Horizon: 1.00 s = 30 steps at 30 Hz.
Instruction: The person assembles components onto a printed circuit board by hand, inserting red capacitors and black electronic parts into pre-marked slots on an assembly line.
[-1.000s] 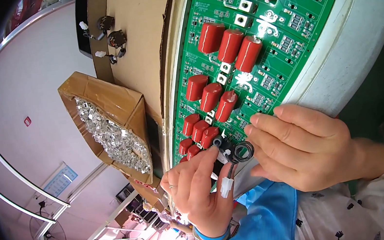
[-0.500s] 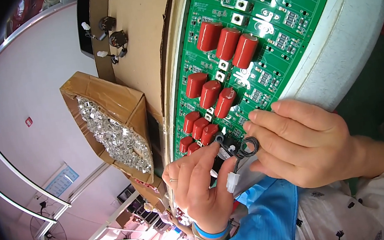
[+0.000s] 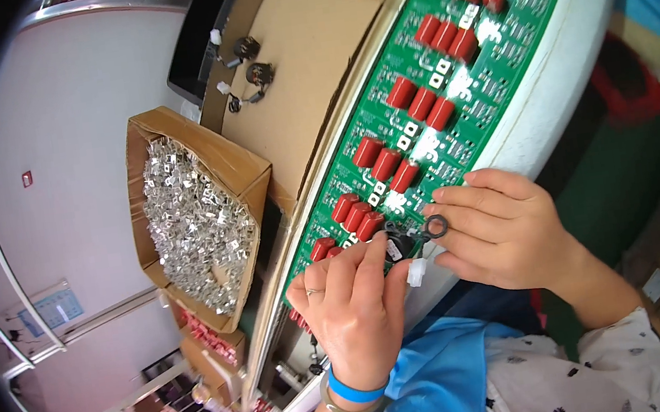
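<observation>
My left hand (image 3: 347, 300) is closed, its thumb and fingertips pinching a small black coil (image 3: 395, 245) with a white label. A black looped lead (image 3: 435, 227) comes off the coil, and a white plug (image 3: 417, 272) hangs beside my left thumb. The coil is held over the near end of a long green circuit board (image 3: 460, 137), which carries rows of red cylindrical components (image 3: 386, 166). My right hand (image 3: 502, 228) lies over the board's right edge, fingers stretched out, with fingertips against the looped lead. My fingers partly hide the coil.
A cardboard box (image 3: 259, 184) full of small metal clips stands left of the board. Beyond it, a shallow cardboard tray (image 3: 314, 31) holds more black coils (image 3: 259, 73) with white plugs. The pale rounded table edge (image 3: 538, 122) runs along the board's right side.
The view has shifted, showing more of the board and the box. The coil remains in my left hand; its white plug now hangs further right, nearer my right thumb.
</observation>
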Available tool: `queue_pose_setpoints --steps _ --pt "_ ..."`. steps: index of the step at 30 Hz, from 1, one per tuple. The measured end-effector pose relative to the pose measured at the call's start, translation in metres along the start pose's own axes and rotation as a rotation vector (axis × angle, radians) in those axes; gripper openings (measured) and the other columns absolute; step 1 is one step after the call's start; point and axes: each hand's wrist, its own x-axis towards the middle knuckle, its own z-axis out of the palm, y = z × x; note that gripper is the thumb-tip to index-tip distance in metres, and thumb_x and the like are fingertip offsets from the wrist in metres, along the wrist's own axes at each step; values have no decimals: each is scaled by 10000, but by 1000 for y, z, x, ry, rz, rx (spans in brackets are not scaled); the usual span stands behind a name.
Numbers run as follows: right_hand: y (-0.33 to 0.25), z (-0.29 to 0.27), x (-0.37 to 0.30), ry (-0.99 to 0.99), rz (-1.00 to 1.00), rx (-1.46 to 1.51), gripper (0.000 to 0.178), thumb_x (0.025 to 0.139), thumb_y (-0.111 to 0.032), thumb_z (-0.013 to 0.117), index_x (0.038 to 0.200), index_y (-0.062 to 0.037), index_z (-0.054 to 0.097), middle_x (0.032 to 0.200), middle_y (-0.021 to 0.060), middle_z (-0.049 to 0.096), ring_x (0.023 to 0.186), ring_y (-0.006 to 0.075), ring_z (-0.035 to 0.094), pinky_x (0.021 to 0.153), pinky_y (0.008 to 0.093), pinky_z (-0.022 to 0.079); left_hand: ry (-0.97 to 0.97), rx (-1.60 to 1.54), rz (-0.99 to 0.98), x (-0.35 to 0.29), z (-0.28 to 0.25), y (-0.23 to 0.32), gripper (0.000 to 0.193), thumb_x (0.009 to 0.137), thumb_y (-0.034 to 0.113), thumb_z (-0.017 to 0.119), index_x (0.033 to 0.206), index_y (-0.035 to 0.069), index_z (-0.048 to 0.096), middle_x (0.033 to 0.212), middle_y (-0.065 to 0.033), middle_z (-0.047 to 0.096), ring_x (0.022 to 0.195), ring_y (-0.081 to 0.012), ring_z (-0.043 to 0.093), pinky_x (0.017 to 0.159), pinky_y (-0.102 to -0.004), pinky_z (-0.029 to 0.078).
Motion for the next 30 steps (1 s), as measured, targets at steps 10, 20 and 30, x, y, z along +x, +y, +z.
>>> queue_pose_setpoints --steps 10,20,30 --pt "-3 -5 -25 4 -41 -144 249 859 -226 740 1068 -92 748 1175 67 702 1179 238 641 1073 449 441 293 -234 15 -60 -42 -14 257 817 194 801 1046 88 753 974 -2 704 861 -204 584 890 -397 339" --pt "-48 -10 -51 130 92 -48 216 820 -79 736 1034 -56 745 1111 89 700 1089 305 638 946 440 497 353 -908 -796 -168 -4 -61 608 1120 393 319 1506 -74 376 1504 -267 451 1409 -370 436 1186 -419 300" --pt "-94 8 -56 118 10 -34 226 794 -59 750 1019 -56 738 1073 77 700 1041 298 653 890 431 517 223 -1555 -821 -165 8 -93 843 1072 612 315 1581 -54 225 1560 -314 368 1459 -382 389 1226 -457 285"
